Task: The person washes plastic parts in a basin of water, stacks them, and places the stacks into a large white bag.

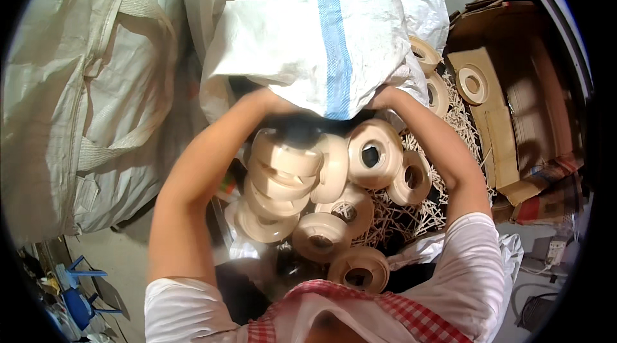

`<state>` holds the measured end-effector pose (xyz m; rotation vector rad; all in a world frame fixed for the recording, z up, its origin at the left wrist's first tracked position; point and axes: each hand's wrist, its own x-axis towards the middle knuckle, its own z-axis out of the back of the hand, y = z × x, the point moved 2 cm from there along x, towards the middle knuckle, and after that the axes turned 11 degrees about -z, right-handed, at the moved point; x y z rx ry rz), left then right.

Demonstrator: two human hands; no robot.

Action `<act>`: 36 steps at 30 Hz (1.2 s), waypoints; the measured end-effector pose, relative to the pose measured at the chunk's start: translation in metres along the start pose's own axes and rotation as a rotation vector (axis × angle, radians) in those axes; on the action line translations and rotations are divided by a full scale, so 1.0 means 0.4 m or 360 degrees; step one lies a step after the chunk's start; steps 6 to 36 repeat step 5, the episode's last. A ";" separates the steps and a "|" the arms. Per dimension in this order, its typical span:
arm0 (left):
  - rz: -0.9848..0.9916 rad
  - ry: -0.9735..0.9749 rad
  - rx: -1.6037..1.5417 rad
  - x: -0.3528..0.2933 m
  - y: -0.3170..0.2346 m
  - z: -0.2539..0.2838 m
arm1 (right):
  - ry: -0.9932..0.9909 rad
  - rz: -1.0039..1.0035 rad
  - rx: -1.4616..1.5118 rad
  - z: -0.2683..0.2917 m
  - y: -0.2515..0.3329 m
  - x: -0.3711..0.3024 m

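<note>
Both my arms reach forward to a white woven sack (270, 41) with a blue stripe, its edge hanging over my hands. My left hand (276, 103) goes under the left part of that edge. At the right part sits my right hand (384, 97). The fingers of both are hidden, so what they hold does not show. Just below the sack, between my forearms, lie several cream plastic rings with flanged rims. Some are stacked in a leaning column (283, 182) on the left; one ring (375, 153) faces up near my right forearm.
Thin cream plastic sticks (427, 214) lie scattered among the rings. An open cardboard box (533, 112) stands at the right, a single ring (472, 84) on its flap. A large white bulk bag (45, 99) with straps fills the left. A blue stool (78, 304) is at lower left.
</note>
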<state>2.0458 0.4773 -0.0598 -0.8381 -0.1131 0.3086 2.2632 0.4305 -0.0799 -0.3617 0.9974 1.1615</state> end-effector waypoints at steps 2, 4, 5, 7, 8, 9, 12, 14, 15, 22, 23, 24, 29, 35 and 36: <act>-0.0041 0.0111 -0.0237 -0.021 -0.029 -0.018 | 0.0283 -0.0140 0.0211 0.011 -0.063 -0.046; 0.0344 0.0061 -0.0532 -0.043 0.021 -0.019 | 0.0274 -0.0022 0.0301 0.050 -0.101 -0.025; 0.0596 0.0108 -0.0771 -0.040 0.010 0.026 | 0.0282 -0.0019 0.0311 0.042 -0.102 -0.022; 0.0596 0.0108 -0.0771 -0.040 0.010 0.026 | 0.0282 -0.0019 0.0311 0.042 -0.102 -0.022; 0.0596 0.0108 -0.0771 -0.040 0.010 0.026 | 0.0282 -0.0019 0.0311 0.042 -0.102 -0.022; 0.0596 0.0108 -0.0771 -0.040 0.010 0.026 | 0.0282 -0.0019 0.0311 0.042 -0.102 -0.022; 0.0596 0.0108 -0.0771 -0.040 0.010 0.026 | 0.0282 -0.0019 0.0311 0.042 -0.102 -0.022; 0.0596 0.0108 -0.0771 -0.040 0.010 0.026 | 0.0282 -0.0019 0.0311 0.042 -0.102 -0.022; 0.0596 0.0108 -0.0771 -0.040 0.010 0.026 | 0.0282 -0.0019 0.0311 0.042 -0.102 -0.022; 0.0596 0.0108 -0.0771 -0.040 0.010 0.026 | 0.0282 -0.0019 0.0311 0.042 -0.102 -0.022; 0.0596 0.0108 -0.0771 -0.040 0.010 0.026 | 0.0282 -0.0019 0.0311 0.042 -0.102 -0.022; 0.0596 0.0108 -0.0771 -0.040 0.010 0.026 | 0.0282 -0.0019 0.0311 0.042 -0.102 -0.022; 0.0596 0.0108 -0.0771 -0.040 0.010 0.026 | 0.0282 -0.0019 0.0311 0.042 -0.102 -0.022; 0.0596 0.0108 -0.0771 -0.040 0.010 0.026 | 0.0282 -0.0019 0.0311 0.042 -0.102 -0.022; 0.0596 0.0108 -0.0771 -0.040 0.010 0.026 | 0.0282 -0.0019 0.0311 0.042 -0.102 -0.022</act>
